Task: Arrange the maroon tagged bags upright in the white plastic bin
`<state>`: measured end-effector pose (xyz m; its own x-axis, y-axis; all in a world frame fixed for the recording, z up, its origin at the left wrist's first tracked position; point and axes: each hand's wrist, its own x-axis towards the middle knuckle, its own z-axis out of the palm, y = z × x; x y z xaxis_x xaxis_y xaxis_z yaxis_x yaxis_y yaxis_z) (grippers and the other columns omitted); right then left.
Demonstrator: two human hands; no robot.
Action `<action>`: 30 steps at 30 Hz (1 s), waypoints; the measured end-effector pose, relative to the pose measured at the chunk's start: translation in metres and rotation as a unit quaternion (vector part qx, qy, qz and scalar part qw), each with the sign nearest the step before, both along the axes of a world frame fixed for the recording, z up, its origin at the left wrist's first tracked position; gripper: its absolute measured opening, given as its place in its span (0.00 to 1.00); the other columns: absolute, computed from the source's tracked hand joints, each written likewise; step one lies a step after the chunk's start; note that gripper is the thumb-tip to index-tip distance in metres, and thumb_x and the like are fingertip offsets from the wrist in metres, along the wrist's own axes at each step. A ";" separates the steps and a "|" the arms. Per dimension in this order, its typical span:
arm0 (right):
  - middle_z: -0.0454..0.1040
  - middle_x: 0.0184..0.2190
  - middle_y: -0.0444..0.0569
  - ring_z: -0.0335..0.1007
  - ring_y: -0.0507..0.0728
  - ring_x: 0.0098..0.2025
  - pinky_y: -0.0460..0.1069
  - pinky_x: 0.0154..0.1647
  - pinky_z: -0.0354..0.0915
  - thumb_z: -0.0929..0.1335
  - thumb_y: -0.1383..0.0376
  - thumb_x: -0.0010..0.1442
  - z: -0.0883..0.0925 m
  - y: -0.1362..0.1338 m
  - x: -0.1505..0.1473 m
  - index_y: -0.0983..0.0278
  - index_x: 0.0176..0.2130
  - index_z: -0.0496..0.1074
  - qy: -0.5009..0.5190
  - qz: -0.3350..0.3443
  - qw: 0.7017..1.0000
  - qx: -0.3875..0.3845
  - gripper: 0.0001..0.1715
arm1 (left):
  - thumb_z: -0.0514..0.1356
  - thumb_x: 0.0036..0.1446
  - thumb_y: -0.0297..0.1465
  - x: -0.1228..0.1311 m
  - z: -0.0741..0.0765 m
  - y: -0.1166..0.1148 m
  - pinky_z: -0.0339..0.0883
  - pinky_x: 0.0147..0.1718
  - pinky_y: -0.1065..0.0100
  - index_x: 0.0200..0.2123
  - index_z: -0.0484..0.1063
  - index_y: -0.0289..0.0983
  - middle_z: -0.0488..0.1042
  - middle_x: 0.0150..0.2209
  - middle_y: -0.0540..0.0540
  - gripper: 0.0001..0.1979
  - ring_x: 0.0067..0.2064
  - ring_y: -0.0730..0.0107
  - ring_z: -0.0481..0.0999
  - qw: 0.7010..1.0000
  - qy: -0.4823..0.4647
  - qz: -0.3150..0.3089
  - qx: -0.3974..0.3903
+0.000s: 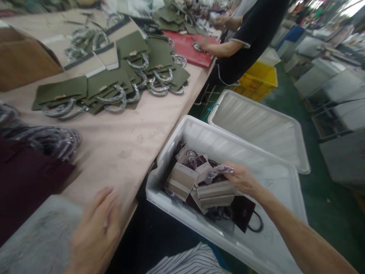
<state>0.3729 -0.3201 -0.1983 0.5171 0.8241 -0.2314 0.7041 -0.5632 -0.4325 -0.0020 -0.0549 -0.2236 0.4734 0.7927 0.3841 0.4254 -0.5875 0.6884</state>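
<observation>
Bag pcs (182, 180) in bin (228, 142), just under right hand (241, 179).

A long pale pink counter (122, 129) runs away toward the upper right. Olive-green flat bags (108, 85) with plastic-wrapped curved handles lie fanned across its middle. A brown cardboard box (25, 61) sits far left. Dark maroon material (25, 179) and a bundle of wrapped handles (54, 139) lie near left. A grey pad (40, 236) lies nearest, the left hand (97, 232) flat at its edge. A red board (188, 47) lies at the far end.

L hand (97, 228) flat, palm down; R arm (299, 232) stretched fwd, R hand (242, 179) w/ fingers curled tight.
</observation>
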 end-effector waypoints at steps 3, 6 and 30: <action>0.79 0.36 0.48 0.76 0.56 0.37 0.49 0.40 0.68 0.62 0.58 0.68 0.051 -0.007 -0.026 0.62 0.42 0.75 0.027 0.053 0.987 0.152 0.15 | 0.59 0.63 0.36 0.067 0.023 -0.045 0.71 0.59 0.54 0.51 0.75 0.42 0.76 0.55 0.41 0.14 0.56 0.56 0.77 0.987 -0.015 -0.152 -0.055; 0.81 0.39 0.49 0.78 0.56 0.38 0.48 0.41 0.70 0.67 0.60 0.66 0.090 -0.007 -0.054 0.62 0.45 0.75 0.035 0.100 0.966 0.237 0.11 | 0.62 0.61 0.38 0.107 0.045 -0.078 0.67 0.62 0.51 0.59 0.68 0.38 0.71 0.61 0.35 0.24 0.62 0.52 0.71 0.945 -0.044 -0.293 -0.137; 0.77 0.25 0.49 0.73 0.52 0.23 0.46 0.27 0.70 0.68 0.62 0.61 0.126 -0.001 -0.040 0.66 0.30 0.75 0.103 -0.315 0.901 0.281 0.11 | 0.60 0.59 0.40 0.048 0.117 -0.032 0.74 0.33 0.68 0.32 0.77 0.37 0.80 0.27 0.48 0.13 0.31 0.65 0.79 0.953 -0.183 -0.030 -0.240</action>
<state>0.3330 -0.3210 -0.0727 0.9166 0.3996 -0.0132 0.1943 -0.4741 -0.8587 0.0456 -0.0870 -0.1068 0.4270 0.8944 0.1329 0.0799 -0.1838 0.9797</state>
